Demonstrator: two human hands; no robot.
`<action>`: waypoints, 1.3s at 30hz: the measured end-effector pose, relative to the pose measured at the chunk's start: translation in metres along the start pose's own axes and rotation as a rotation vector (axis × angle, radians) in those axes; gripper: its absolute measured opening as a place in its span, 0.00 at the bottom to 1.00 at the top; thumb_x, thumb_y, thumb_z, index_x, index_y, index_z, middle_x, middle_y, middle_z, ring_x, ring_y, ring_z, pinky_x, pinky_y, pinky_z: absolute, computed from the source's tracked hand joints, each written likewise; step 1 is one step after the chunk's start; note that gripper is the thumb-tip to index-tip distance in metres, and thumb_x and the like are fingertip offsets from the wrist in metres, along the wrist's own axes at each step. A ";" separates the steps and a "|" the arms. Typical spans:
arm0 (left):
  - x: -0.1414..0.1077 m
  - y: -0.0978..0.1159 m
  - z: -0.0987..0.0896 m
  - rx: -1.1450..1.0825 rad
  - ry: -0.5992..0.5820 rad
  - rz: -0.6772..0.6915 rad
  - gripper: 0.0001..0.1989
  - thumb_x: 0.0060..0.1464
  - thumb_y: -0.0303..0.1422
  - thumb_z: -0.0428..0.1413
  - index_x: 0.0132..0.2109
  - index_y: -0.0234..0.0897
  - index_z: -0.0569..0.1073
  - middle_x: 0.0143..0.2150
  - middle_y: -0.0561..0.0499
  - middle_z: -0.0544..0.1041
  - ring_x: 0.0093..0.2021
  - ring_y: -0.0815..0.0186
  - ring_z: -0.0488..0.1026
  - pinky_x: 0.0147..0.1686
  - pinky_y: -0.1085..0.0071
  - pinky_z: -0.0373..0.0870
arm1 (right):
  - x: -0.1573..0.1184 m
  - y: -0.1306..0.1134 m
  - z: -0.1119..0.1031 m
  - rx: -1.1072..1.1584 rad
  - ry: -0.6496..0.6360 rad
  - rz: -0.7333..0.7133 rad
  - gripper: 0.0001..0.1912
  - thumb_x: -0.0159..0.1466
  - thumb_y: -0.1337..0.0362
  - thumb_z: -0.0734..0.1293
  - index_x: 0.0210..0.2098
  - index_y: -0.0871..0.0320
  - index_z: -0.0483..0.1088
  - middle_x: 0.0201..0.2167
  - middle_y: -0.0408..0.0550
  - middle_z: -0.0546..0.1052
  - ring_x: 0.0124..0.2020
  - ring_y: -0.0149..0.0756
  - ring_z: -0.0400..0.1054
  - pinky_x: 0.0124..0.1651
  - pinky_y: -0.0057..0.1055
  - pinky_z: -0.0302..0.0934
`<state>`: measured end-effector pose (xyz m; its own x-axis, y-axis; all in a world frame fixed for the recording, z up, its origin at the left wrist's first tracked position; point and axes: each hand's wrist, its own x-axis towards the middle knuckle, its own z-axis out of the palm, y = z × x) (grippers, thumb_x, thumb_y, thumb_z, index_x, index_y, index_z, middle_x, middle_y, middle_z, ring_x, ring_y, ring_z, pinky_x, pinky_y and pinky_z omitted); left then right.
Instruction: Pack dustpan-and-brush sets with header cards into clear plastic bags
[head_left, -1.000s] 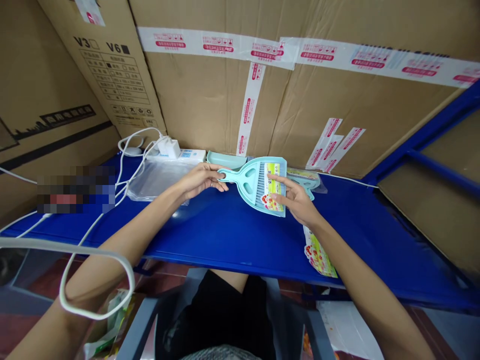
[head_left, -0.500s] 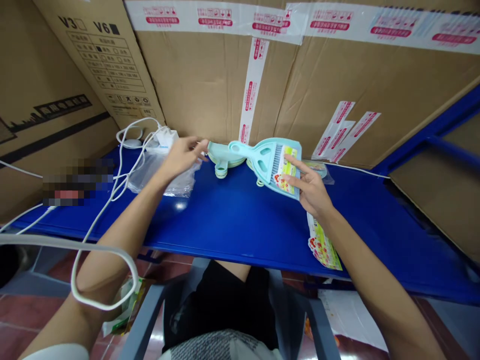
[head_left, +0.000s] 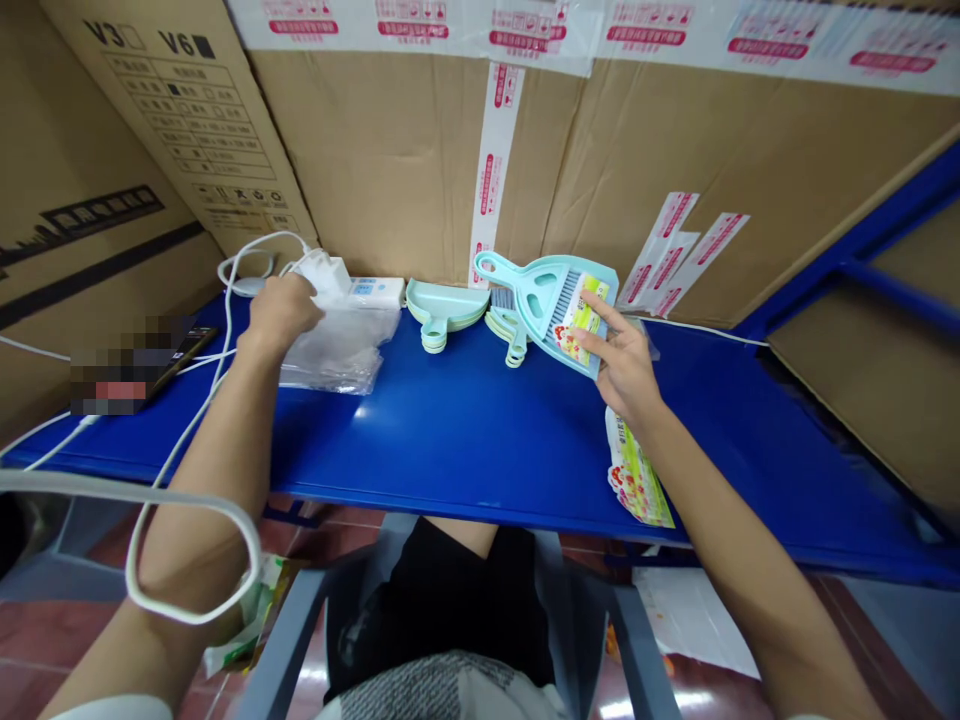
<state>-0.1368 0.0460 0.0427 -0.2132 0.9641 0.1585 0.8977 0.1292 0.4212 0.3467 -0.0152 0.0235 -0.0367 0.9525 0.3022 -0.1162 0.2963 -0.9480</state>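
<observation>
A light blue dustpan [head_left: 525,275] is gripped at its wide end by my right hand [head_left: 626,365], above the back of the table. A small brush [head_left: 568,300] with grey bristles lies inside it, and a yellow-green printed card [head_left: 589,312] is pressed on top by my fingers. Far to the left, my left hand [head_left: 285,310] is at the edge of a pile of clear plastic bags [head_left: 337,355]; its fingers point down and are mostly hidden. More dustpans [head_left: 448,303] lie stacked at the back, with several brushes [head_left: 511,325] beside them. Printed cards [head_left: 637,475] lie below my right hand.
White cables [head_left: 232,300] loop over the left side, around a white power adapter [head_left: 324,272] and across my left forearm. A dark device [head_left: 161,370] lies at the left. Large cardboard boxes [head_left: 412,160] stand behind the blue table [head_left: 450,440].
My left hand has moved left from beside the stacked dustpans to the plastic bags. My right hand still holds the dustpan with the brush and card; the view has shifted slightly.
</observation>
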 end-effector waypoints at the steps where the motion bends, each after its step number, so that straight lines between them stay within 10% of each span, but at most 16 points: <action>1: -0.003 0.005 -0.004 -0.011 0.010 0.016 0.14 0.51 0.27 0.68 0.45 0.27 0.79 0.37 0.40 0.83 0.54 0.44 0.81 0.60 0.46 0.73 | 0.000 -0.001 -0.001 0.000 -0.001 0.000 0.47 0.52 0.54 0.85 0.70 0.47 0.73 0.65 0.48 0.80 0.69 0.59 0.71 0.68 0.54 0.74; 7: -0.029 0.042 -0.011 -0.531 -0.127 0.329 0.13 0.52 0.34 0.74 0.40 0.33 0.81 0.28 0.49 0.83 0.23 0.68 0.74 0.27 0.73 0.71 | -0.003 -0.014 -0.004 -0.005 -0.098 0.021 0.45 0.52 0.54 0.86 0.68 0.45 0.75 0.67 0.46 0.78 0.72 0.61 0.67 0.69 0.58 0.72; 13: -0.065 0.058 -0.036 -0.770 -0.553 0.460 0.21 0.43 0.38 0.77 0.42 0.34 0.82 0.31 0.42 0.85 0.25 0.63 0.76 0.27 0.66 0.74 | -0.005 -0.020 -0.005 -0.033 -0.176 0.018 0.44 0.53 0.53 0.86 0.67 0.43 0.75 0.68 0.45 0.77 0.72 0.60 0.67 0.71 0.59 0.70; 17: -0.076 0.079 -0.020 -0.618 -0.716 0.588 0.14 0.52 0.43 0.73 0.38 0.37 0.85 0.34 0.41 0.87 0.29 0.60 0.80 0.31 0.65 0.78 | -0.005 -0.024 -0.009 -0.020 -0.165 0.005 0.42 0.54 0.55 0.86 0.66 0.43 0.77 0.68 0.44 0.78 0.71 0.59 0.69 0.71 0.59 0.70; 22: -0.091 0.117 0.020 -0.543 -0.620 0.924 0.08 0.58 0.42 0.70 0.37 0.45 0.89 0.35 0.45 0.85 0.33 0.61 0.81 0.36 0.67 0.76 | -0.005 -0.033 -0.020 -0.056 -0.258 0.057 0.40 0.54 0.58 0.86 0.65 0.43 0.79 0.64 0.44 0.81 0.63 0.55 0.76 0.66 0.57 0.74; 29: -0.103 0.125 0.035 -0.624 -0.473 0.986 0.07 0.56 0.45 0.73 0.34 0.50 0.89 0.33 0.46 0.83 0.41 0.55 0.76 0.48 0.58 0.74 | -0.004 -0.050 -0.048 -0.262 -0.552 0.220 0.37 0.55 0.62 0.86 0.63 0.49 0.81 0.56 0.50 0.85 0.51 0.48 0.82 0.52 0.42 0.81; 39: -0.127 0.144 0.068 -0.580 -0.460 1.242 0.06 0.57 0.42 0.73 0.37 0.48 0.88 0.62 0.43 0.78 0.64 0.48 0.67 0.66 0.48 0.64 | -0.005 -0.044 -0.031 -0.200 -0.796 0.531 0.30 0.56 0.60 0.85 0.58 0.50 0.84 0.40 0.47 0.88 0.33 0.37 0.82 0.33 0.28 0.78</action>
<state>0.0456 -0.0424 0.0226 0.8140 0.3837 0.4361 0.1033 -0.8344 0.5414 0.3830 -0.0312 0.0608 -0.7038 0.6611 -0.2600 0.2770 -0.0815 -0.9574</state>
